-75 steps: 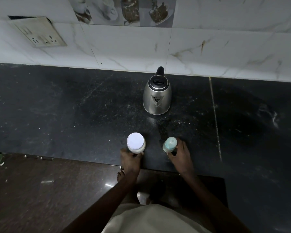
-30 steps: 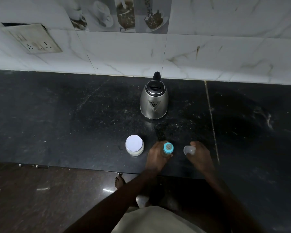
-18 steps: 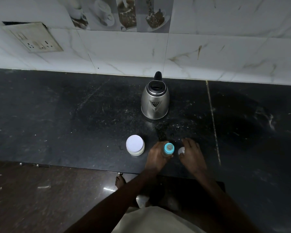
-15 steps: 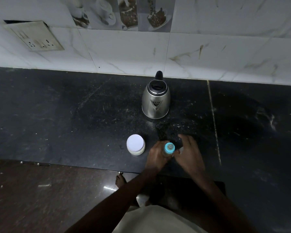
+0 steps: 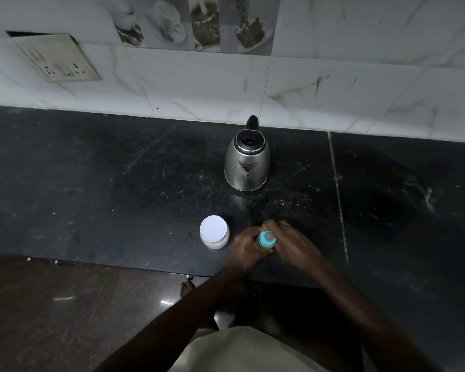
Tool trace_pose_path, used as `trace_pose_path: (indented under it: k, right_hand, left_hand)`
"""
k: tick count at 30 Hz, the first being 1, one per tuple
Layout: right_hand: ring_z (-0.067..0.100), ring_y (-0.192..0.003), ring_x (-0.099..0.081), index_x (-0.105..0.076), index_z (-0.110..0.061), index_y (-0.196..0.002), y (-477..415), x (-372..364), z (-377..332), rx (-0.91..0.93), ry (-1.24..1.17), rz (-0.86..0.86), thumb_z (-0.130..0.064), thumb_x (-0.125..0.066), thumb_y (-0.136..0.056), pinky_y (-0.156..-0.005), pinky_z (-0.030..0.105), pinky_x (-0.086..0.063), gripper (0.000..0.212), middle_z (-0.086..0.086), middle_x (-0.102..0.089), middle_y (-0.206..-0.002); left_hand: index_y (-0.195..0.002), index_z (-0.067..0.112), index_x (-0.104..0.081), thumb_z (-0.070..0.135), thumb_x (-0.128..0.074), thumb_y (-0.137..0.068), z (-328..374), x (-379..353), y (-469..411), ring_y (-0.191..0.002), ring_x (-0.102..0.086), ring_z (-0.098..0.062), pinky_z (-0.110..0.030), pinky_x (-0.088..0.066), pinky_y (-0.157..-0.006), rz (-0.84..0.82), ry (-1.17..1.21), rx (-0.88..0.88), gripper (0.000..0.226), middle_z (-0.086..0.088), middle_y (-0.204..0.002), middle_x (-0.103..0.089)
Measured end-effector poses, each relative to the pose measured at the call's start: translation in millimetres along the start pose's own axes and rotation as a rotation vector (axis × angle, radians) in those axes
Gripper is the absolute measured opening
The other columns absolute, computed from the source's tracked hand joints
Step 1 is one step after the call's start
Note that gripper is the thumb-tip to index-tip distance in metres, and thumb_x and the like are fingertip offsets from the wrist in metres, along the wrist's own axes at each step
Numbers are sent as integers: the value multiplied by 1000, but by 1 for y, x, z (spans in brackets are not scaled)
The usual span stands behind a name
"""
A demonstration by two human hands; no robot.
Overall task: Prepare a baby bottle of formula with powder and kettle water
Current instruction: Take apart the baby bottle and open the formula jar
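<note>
Head view: my left hand [image 5: 245,247] gripped the bottle [image 5: 260,244]; right hand [image 5: 293,245] curled round its top [image 5: 267,237]. Opening step, I judged. Next: twist top off, bottle held steady.

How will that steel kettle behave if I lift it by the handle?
The kettle is rigid steel with a wide base, so a nudge probably won't tip it. Its water level is hidden, so it may be heavy. The handle faces the wall, so it may swing spout-down.
</note>
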State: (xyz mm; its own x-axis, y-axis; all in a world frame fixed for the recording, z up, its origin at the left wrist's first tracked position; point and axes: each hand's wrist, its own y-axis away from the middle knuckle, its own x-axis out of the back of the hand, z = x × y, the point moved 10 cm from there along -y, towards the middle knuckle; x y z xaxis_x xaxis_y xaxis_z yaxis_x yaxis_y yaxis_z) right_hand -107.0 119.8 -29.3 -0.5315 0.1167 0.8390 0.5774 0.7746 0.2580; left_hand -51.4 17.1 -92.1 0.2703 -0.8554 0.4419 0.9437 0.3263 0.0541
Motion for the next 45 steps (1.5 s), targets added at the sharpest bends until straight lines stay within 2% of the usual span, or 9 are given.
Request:
trace_pose_path:
  k: [4,8,14,17,23,28,39,43,45]
  right_hand:
    - [19,-126,-48,-36,-27,-150,-3,4,2,-87,81,28,-33,-79,-81,-90,43,-57,82,-4,-42,-148]
    - [22,-120,-54,-42,-25,-140,-9,-1,-9,11,142,16,-17,-75,-80,-90,40,-56,69,-1,-59,-132]
    - [10,-109,-56,-47,-31,-132,-7,37,1,57,-94,93,-9,-75,-76,-91,31,-52,67,-11,-61,-120]
    - [4,-117,-62,-50,-27,-139,3,67,35,-59,-285,245,-3,-79,-76,-100,25,-51,74,-10,-64,-129]
    - [9,-110,-67,-57,-20,-134,37,65,112,-371,-571,411,2,-80,-80,-94,25,-54,62,-5,-67,-121]
    - [24,-97,-69,-66,-16,-115,51,31,145,-429,-251,368,-4,-82,-76,-86,42,-57,43,1,-69,-106]
    - [31,-129,-54,-54,-12,-143,53,-24,141,-433,-13,205,-4,-83,-78,-104,44,-52,72,10,-54,-141]
    - [35,-135,-48,-48,-11,-148,56,-5,129,-448,-50,266,13,-77,-71,-107,44,-49,85,14,-44,-151]
    - [36,-133,-50,-50,-9,-144,61,16,120,-443,-83,397,19,-73,-68,-104,45,-50,84,15,-44,-149]
  left_hand:
    - [-128,22,-70,45,-88,-81,5,1,0,-107,-68,-4,-20,-54,-94,-11,-5,-39,56,3,-121,-73]
    - [-125,17,-71,43,-88,-82,5,1,2,-103,-68,-4,-15,-52,-89,-5,-7,-15,52,1,-117,-74]
    - [-124,25,-71,41,-93,-74,-1,0,-1,-108,-69,-7,-34,-57,-93,-19,-14,31,57,7,-118,-73]
    - [-128,22,-70,34,-94,-71,-2,-3,-2,-114,-69,-9,-36,-56,-100,-36,-39,18,64,4,-125,-72]
    - [-130,21,-69,35,-93,-71,-7,-5,-1,-116,-68,-9,-37,-56,-102,-48,-49,39,66,4,-127,-72]
    - [-130,18,-69,33,-93,-73,-6,-4,-4,-114,-68,-9,-36,-56,-101,-51,-59,30,64,2,-126,-72]
    - [-139,17,-64,27,-89,-79,0,-5,-1,-121,-64,-12,-36,-52,-107,-13,-116,9,67,-1,-134,-69]
    - [-161,17,-37,23,-90,-78,6,-9,9,-150,-36,-7,-15,-23,-123,-20,-170,20,99,6,-165,-40]
    - [-166,15,-23,19,-85,-84,18,-4,23,-159,-17,-6,-18,-17,-126,20,-217,-26,103,9,-171,-22]
